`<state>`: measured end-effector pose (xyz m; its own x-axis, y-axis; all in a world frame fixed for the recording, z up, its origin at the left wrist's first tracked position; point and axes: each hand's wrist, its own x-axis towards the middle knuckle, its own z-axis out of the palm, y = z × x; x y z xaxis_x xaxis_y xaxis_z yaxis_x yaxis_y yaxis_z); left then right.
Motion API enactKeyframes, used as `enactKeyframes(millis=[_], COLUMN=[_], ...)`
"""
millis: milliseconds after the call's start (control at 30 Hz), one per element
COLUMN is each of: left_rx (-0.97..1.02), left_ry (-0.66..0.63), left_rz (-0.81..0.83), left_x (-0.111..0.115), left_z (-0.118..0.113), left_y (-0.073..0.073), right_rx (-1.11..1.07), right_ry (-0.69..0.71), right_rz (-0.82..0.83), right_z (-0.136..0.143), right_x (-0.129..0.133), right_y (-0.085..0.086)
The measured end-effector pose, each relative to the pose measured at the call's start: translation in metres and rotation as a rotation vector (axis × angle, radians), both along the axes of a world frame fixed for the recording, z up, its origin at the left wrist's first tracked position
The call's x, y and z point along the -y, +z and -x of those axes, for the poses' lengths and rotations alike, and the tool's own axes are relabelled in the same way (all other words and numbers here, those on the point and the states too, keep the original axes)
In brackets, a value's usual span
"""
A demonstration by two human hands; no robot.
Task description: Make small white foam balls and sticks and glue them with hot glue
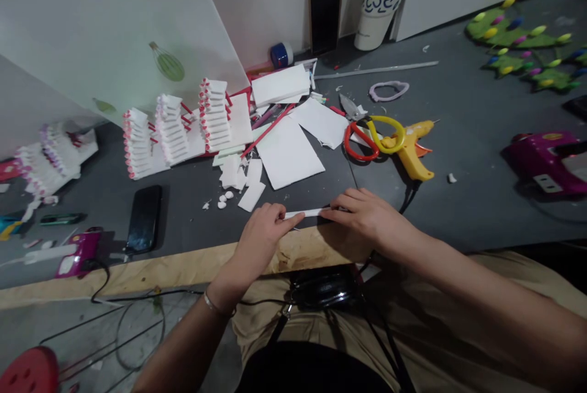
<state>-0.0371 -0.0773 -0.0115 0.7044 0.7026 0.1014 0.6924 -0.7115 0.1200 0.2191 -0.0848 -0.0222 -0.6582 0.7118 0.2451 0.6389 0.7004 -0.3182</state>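
A narrow white strip [313, 213], perhaps rolled or folded paper, lies near the table's front edge between my two hands. My left hand [262, 235] pinches its left end with thumb and forefinger. At the right end, the fingers of my right hand [362, 214] press on the strip. White sheets [291, 151] lie just beyond it, with small white cut pieces [251, 196] and several white balls [224, 198] to their left. Scissors [362, 130] with red and yellow handles rest behind my right hand, touching a yellow glue gun [415, 147].
White holders with red-tipped sticks [215, 115] stand at the back left. A phone [143, 219] lies left of my hands; another phone [326, 7] leans by a white bottle [378, 5]. Purple power strips [548, 164] sit at both sides. A wooden edge [183, 271] runs along the front.
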Motion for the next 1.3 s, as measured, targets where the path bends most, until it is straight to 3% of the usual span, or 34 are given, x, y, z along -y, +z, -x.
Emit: enactKeyframes(millis=[333,567,833,1133,1300], left_rx=[-0.131,-0.085,-0.188,-0.238,-0.164], left_ry=[-0.057,-0.144,-0.179,-0.175,-0.085], left_rz=[-0.045,-0.076,-0.092,-0.119,-0.110], left_x=[0.002,-0.008,-0.014,-0.017,-0.014], left_z=[-0.004,-0.015,-0.016,-0.026,-0.026], left_y=[0.005,0.007,0.014,0.020,0.012], right_rx=[0.106,0.143,0.177,0.270,0.213], right_ry=[0.019,0.013,0.003,-0.008,-0.063], right_rz=[-0.116,-0.243,-0.305,-0.319,-0.337], right_z=[0.001,0.003,0.009,0.019,0.021], right_x=[-0.002,-0.007,-0.009,-0.007,-0.004], right_y=[0.008,0.012,0.018,0.022,0.015])
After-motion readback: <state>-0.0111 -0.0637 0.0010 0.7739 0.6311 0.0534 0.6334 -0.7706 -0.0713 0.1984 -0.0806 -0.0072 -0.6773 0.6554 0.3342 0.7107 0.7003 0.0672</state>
